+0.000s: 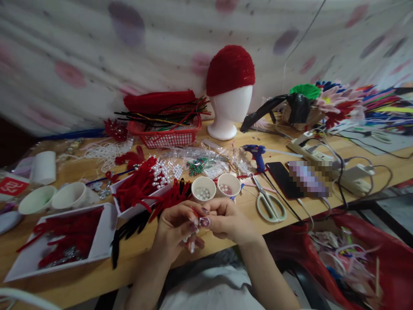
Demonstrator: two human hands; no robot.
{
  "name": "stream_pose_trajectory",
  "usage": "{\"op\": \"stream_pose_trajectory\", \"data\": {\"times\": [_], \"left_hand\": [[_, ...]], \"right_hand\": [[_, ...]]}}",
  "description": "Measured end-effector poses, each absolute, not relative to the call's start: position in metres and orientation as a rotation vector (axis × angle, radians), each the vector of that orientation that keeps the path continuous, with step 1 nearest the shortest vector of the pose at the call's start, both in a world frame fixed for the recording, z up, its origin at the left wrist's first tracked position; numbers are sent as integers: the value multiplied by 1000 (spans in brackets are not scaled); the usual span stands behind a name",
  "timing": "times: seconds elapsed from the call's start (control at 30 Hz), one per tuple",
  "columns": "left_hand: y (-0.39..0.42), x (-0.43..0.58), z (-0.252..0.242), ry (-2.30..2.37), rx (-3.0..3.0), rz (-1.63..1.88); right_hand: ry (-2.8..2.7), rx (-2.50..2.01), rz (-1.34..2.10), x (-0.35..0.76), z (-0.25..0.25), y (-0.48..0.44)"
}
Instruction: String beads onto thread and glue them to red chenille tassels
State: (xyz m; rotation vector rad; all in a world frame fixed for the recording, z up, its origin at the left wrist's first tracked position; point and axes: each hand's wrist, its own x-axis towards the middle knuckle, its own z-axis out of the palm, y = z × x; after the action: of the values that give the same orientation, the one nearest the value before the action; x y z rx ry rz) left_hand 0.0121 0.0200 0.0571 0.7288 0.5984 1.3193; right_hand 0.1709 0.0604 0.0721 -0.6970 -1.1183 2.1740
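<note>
My left hand [177, 224] and my right hand [229, 218] meet over the table's front edge, fingers pinched together. Between their fingertips is a small red-and-white beaded piece [189, 237], mostly hidden by the fingers; white beads show under my left fingers. Just beyond the hands stand two paper cups, one with pearly white beads [202, 192] and one with pinkish beads [225, 188]. To the left, a white box [121, 202] holds red fuzzy stems tipped with white beads. Red and black fuzzy stems [174, 196] lie beside my left hand.
A white foam head [230, 112] wears a red cap [231, 71]. Scissors [270, 204], a blue glue gun [256, 156], phones [284, 178] and power strips [348, 176] with cables lie right. Another white box [105, 230] and a red basket [169, 138] stand left. A red bag [395, 262] hangs below.
</note>
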Motion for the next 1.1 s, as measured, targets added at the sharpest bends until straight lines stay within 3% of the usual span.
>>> {"op": "stream_pose_trajectory", "data": {"times": [0.17, 0.47, 0.7, 1.1], "left_hand": [[19, 22, 58, 766, 719, 1590], [12, 20, 48, 978, 950, 1672], [10, 20, 48, 1091, 1005, 1705], [19, 5, 68, 1004, 1118, 1322]], "right_hand": [[-1118, -738, 2129, 168, 72, 59], [-1326, -931, 1667, 163, 85, 48], [-1101, -937, 1650, 149, 82, 37], [-1391, -830, 1743, 177, 87, 43]]}}
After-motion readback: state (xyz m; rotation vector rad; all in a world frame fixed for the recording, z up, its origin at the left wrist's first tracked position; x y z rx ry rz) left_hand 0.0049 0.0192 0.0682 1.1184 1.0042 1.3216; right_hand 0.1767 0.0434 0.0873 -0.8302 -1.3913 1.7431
